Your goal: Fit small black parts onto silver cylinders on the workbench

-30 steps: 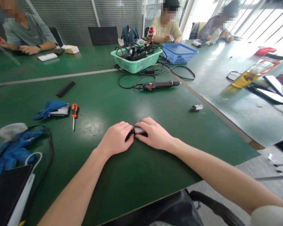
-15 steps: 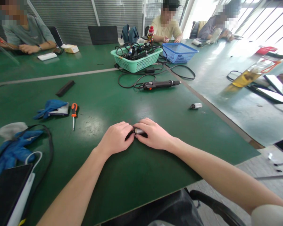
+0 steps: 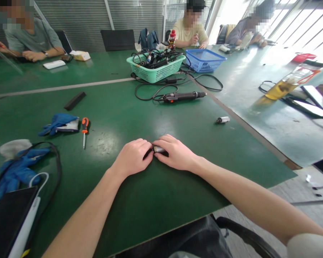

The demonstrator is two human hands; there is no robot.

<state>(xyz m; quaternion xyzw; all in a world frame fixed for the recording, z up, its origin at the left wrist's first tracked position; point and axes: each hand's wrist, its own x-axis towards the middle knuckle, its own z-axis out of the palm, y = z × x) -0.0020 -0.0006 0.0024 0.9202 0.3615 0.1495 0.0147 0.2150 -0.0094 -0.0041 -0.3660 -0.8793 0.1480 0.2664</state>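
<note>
My left hand (image 3: 131,156) and my right hand (image 3: 175,152) rest on the green table mat (image 3: 140,190), fingertips meeting around a small metal cylinder (image 3: 158,149). A thin black piece (image 3: 148,154) sticks out from it beside my left fingers, and my fingers hide part of the cylinder. A similar silver cylinder (image 3: 223,119) lies farther off to the right. Nearest to my left hand are an orange-handled screwdriver (image 3: 84,130) and a blue glove (image 3: 58,121).
A corded electric screwdriver (image 3: 183,96) lies ahead among black cables. Behind it stand a green basket (image 3: 156,73) of tools and a blue basket (image 3: 204,61). A tablet (image 3: 8,224) and a second blue glove (image 3: 16,172) lie at left. Several co-workers sit beyond.
Both hands stay around the cylinder with hardly any visible movement. The view has shifted only slightly.
</note>
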